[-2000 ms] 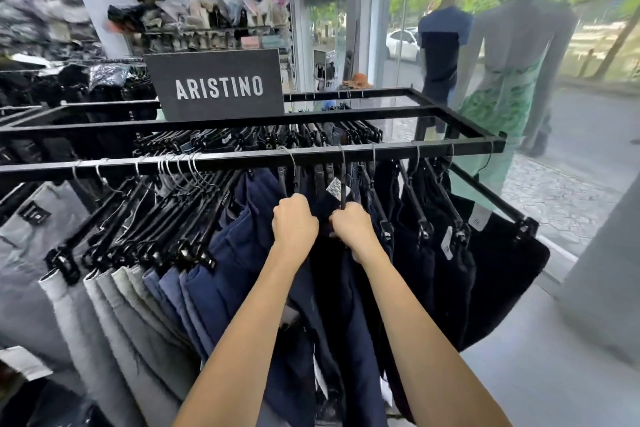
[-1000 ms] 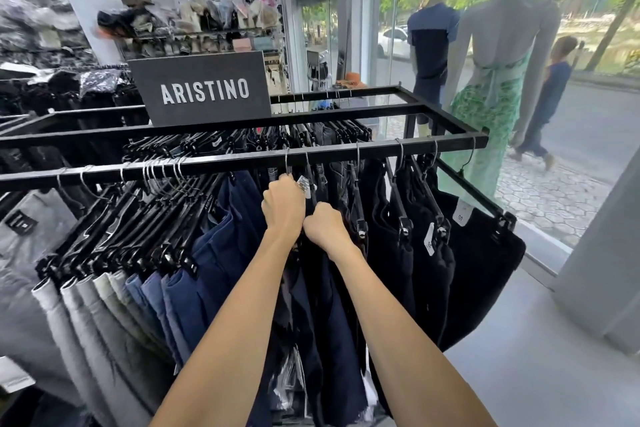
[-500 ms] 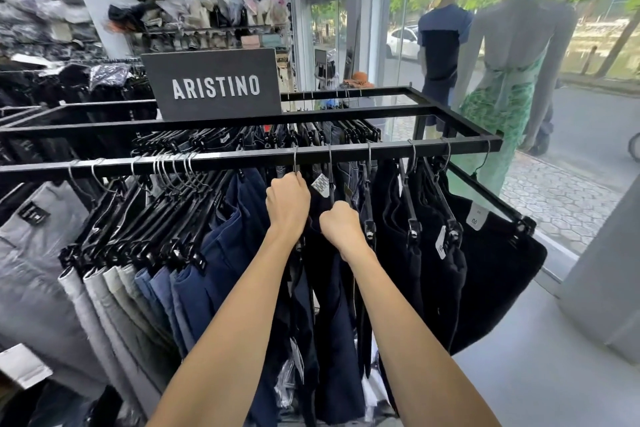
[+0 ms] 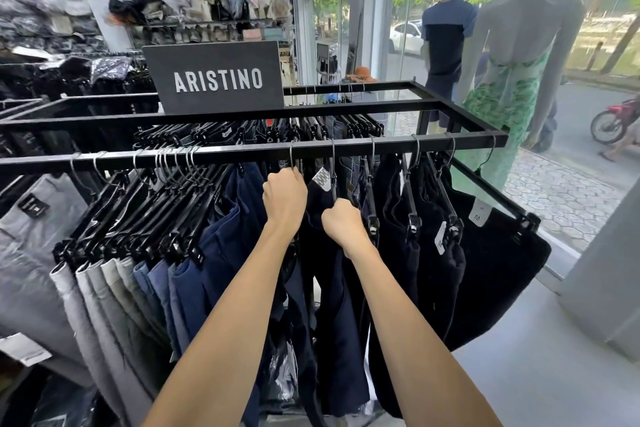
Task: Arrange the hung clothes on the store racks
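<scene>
At far left, pale grey folded trousers (image 4: 34,253) hang from the black square-section steel front rail (image 4: 242,152) of the rack. Next comes a tight bunch of black plastic clip hangers (image 4: 145,218) carrying grey, then mid-blue, then navy trousers (image 4: 221,246), all slanted toward the viewer.

In the middle, the left hand (image 4: 284,199) is curled into a fist just beneath the rail, apparently round a chrome hanger hook (image 4: 292,156); the fingers are hidden, so the exact hold cannot be confirmed. Just beside it, lower, the right hand (image 4: 343,222) is clenched at the neck of the adjacent hanger, whose dark navy trousers (image 4: 339,305) hang below. The hands are near each other but not touching.

To the right, black trousers (image 4: 491,270) hang at wider, more even spacing up to the rail's end.

Judgement: the step in hand is spacing the hangers in the middle of the rail. Risks from here: a sideways pull on a hook may lift it off the rail and drop the garment; pushing toward the packed left bunch may tangle the hangers; tugging the cloth may release a clip.

The rack is the only holder in use; its rear rail carries further dark garments below a dark rectangular sign lettered ARISTINO (image 4: 216,78).
</scene>
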Motion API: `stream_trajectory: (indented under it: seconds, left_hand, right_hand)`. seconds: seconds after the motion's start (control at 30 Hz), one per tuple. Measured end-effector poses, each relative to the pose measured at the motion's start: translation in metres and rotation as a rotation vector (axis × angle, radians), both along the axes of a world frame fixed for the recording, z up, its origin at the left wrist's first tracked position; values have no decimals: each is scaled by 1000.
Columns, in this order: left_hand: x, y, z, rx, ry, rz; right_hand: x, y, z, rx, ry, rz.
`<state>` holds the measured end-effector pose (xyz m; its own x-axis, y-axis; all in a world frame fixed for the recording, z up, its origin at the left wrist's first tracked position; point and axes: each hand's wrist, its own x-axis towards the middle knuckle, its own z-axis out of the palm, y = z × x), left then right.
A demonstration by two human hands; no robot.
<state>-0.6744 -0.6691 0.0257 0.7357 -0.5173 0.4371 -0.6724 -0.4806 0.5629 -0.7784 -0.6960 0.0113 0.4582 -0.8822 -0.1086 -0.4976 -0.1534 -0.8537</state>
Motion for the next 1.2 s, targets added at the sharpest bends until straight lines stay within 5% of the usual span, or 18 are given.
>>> stream_trajectory:
  seconds: [0.27,0.47,0.57,0.7,1.0,1.2]
  left_hand:
    - [2,10,2,112,-10,-6]
    - [47,63,31,-10,-81,84]
    - [91,95,32,159,-101,142]
    - [120,128,17,410,-49,92]
    - [117,142,1,523,-142,-47]
    - [122,143,-6,347,380,-172]
  right_hand:
    - [1,0,4,-39,77,-10]
    - [31,31,38,-497,-185,-75]
    - [63,63,45,-343,-300,88]
    - [102,98,33,-121,-206,209]
    - [155,122,7,225,-208,97]
    - [161,117,3,178,-157,43]
